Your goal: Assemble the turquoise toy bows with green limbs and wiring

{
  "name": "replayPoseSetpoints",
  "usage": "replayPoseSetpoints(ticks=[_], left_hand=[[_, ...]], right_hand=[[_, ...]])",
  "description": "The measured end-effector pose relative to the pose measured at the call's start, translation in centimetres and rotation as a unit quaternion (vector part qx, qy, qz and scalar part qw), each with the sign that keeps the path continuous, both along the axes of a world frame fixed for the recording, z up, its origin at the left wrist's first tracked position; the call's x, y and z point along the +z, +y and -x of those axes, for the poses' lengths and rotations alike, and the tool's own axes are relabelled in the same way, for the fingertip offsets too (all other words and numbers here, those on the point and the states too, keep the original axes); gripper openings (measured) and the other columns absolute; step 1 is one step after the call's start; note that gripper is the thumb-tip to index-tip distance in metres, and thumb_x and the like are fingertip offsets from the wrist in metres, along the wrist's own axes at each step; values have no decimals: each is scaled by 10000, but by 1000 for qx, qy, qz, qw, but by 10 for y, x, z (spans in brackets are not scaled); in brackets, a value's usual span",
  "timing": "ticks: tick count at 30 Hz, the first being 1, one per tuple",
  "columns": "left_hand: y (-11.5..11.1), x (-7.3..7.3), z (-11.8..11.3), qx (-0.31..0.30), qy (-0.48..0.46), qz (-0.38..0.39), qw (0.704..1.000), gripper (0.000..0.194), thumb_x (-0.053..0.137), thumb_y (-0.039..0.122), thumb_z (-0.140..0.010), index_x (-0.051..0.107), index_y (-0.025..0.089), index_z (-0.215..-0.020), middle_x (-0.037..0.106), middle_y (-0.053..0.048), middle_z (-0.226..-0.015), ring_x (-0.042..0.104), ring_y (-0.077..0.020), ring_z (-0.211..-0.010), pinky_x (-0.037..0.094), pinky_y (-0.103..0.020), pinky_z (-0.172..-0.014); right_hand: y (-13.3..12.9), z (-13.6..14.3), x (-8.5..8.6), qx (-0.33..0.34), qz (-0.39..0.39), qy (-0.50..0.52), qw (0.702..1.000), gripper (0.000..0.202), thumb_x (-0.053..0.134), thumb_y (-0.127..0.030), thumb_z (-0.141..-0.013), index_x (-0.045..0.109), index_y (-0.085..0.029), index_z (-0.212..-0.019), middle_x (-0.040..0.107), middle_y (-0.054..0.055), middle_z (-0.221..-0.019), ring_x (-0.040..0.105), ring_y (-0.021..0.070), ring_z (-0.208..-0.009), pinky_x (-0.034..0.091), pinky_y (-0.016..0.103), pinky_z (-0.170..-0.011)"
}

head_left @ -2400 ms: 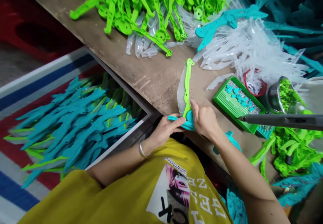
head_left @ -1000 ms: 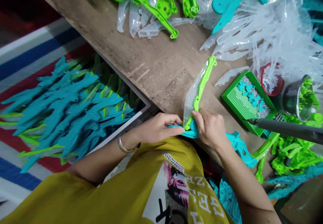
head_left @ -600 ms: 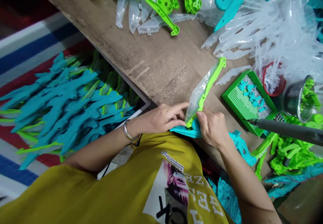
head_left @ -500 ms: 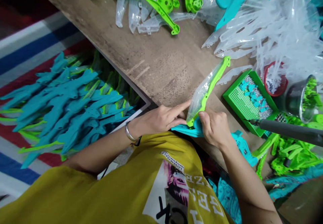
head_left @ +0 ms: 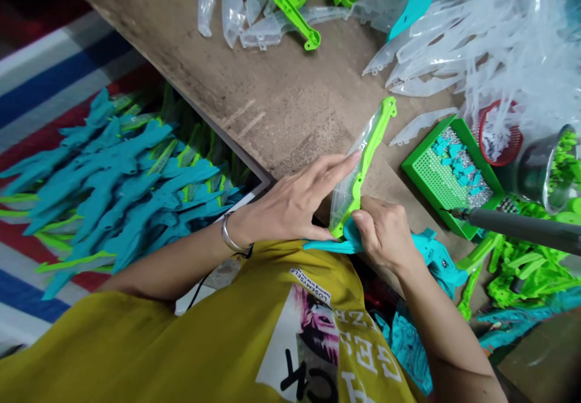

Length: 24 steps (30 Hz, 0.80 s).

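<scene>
Near the table's front edge, my right hand [head_left: 384,230] is closed round the base of a lime-green and teal plastic toy part. From its grip a narrow lime-green strip [head_left: 372,146] rises up and to the right, backed by a clear blade-shaped piece [head_left: 344,194]. A teal section [head_left: 333,245] juts out to the left below the hand. My left hand [head_left: 304,194] has its fingers stretched out against the clear piece, its thumb apart by the strip's lower end. My right palm hides the joint of green and teal.
A green basket [head_left: 413,161] holds screws and small teal pieces; a red basket [head_left: 521,143] and a metal bowl [head_left: 529,182] stand beyond it. A grey screwdriver [head_left: 517,224] hangs at right. Clear blades [head_left: 454,46] pile behind. Teal parts [head_left: 131,167] heap at left.
My left hand has slid up and right along the clear piece, its fingers spreading. The strip and blade have tilted more upright and shifted slightly left. My right hand keeps its grip.
</scene>
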<state>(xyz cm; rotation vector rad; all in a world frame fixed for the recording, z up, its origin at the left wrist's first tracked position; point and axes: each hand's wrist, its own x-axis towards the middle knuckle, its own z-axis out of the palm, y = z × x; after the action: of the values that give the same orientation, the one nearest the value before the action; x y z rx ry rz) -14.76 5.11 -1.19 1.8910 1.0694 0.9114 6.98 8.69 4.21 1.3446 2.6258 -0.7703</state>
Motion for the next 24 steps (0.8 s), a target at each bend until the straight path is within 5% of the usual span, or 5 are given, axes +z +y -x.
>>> replayPoseSetpoints(ticks=[13, 17, 20, 24], left_hand=[[2, 2, -4, 20, -57, 33, 998, 1010, 852, 443, -777, 308, 338, -1620, 310, -114, -1678, 317, -427, -1550, 472, -549, -1183], [4, -2, 2, 35, -102, 120, 987, 1055, 892, 415, -730, 331, 306, -1617, 354, -151, -1666, 498, -400, -1438, 574, -506, -1066], [-1, -5, 9, 17, -161, 280, 946, 866, 832, 398, -804, 438, 221, -1555, 626, -188, -1429, 721, -283, -1132, 653, -403, -885], [-13, -6, 4, -8, -268, 480, 835, 462, 683, 515, -925, 710, 139, -1193, 792, -128, -1028, 779, -218, -918, 660, -371, -833]], right_hand=[[2, 1, -1, -7, 13, -14, 1000, 651, 165, -577, -1040, 596, -196, -736, 539, 44, -591, 418, 162, -552, 275, 312, -602], [6, 1, -3, -14, 10, -43, 999, 646, 201, -571, -1052, 631, -185, -763, 576, 54, -601, 442, 159, -546, 275, 315, -609], [12, 0, -6, -34, -3, -55, 998, 682, 197, -584, -1063, 640, -179, -737, 601, 63, -605, 460, 156, -543, 278, 317, -615], [22, -1, -12, -60, -31, -63, 996, 728, 174, -585, -1075, 659, -173, -721, 626, 79, -611, 483, 161, -541, 289, 322, -619]])
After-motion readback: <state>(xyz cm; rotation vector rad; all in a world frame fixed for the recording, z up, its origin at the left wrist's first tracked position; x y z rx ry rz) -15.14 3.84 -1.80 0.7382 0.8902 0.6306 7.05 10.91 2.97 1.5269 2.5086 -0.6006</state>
